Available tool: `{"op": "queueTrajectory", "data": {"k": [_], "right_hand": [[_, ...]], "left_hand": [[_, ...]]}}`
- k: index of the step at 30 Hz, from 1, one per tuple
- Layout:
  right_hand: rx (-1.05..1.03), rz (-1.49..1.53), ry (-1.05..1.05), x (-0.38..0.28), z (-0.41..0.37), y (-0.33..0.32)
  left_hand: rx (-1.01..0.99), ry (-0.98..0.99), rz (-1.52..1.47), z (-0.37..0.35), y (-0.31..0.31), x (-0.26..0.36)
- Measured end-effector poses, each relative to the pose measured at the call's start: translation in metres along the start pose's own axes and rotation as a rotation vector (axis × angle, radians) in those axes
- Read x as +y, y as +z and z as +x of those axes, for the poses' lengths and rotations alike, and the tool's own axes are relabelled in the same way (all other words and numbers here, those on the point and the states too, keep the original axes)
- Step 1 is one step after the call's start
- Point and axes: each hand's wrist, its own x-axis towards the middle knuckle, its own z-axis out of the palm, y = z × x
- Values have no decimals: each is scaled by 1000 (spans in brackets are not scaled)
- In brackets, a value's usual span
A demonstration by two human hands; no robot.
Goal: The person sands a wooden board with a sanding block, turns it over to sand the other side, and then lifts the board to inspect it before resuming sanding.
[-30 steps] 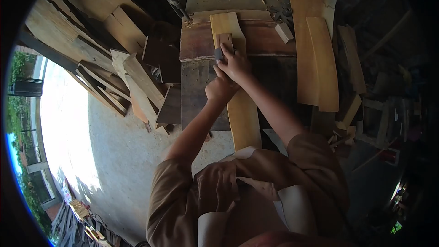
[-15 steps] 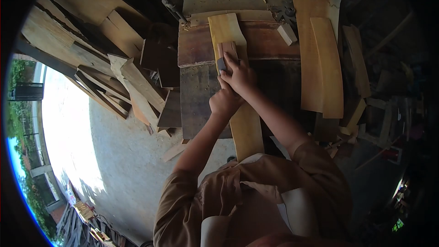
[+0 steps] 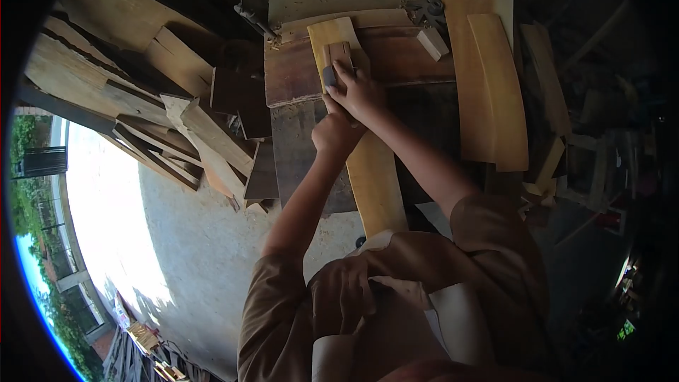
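A dark brown wooden workbench is seen at centre, w/ a pile of rough scrap timber offcuts spread on the ground to its left. Two wide pale curved boards are laid on the right, one on top of the other. A long pale-yellow wooden plank is laid near-to-far along the bench, approx. down its middle. The right hand is placed on the plank's far part, fingers wrapped over the near end of a small brown wooden block tool, which is pressed flat on the plank near its far end. The left hand is set just behind the right, touching it, curled into a fist; what it clasps can't be told. A small pale wooden offcut is seen lying far right on the bench, apart from the plank.
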Motion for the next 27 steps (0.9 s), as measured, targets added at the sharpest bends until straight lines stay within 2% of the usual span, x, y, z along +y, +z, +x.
{"op": "queueTrajectory", "data": {"k": [2,5,6,8,10,13,16,21,23,26,27], "right_hand": [[-26,3,5,3,-72,-5],[84,60,24,9,-169,-6],[113,67,38,7,-187,-9],[152,60,52,7,-197,-10],[19,60,126,4,-179,-17],[7,83,142,8,-128,-15],[65,121,101,15,-40,-7],[-54,51,116,14,100,-9],[-31,32,125,8,97,-9],[-23,11,140,11,63,-9],[2,8,76,16,39,-6]], "left_hand": [[-44,41,25,-63,32,-7],[-145,108,74,-145,61,-11],[43,214,154,-161,67,-11],[-15,239,62,-166,78,-18],[-45,235,85,-156,76,-16],[-53,205,100,-107,60,-9],[-35,96,52,-29,24,9],[13,30,60,85,-22,27],[1,17,46,88,-25,27],[7,-23,26,52,-17,29],[-32,-44,9,32,-8,28]]}}
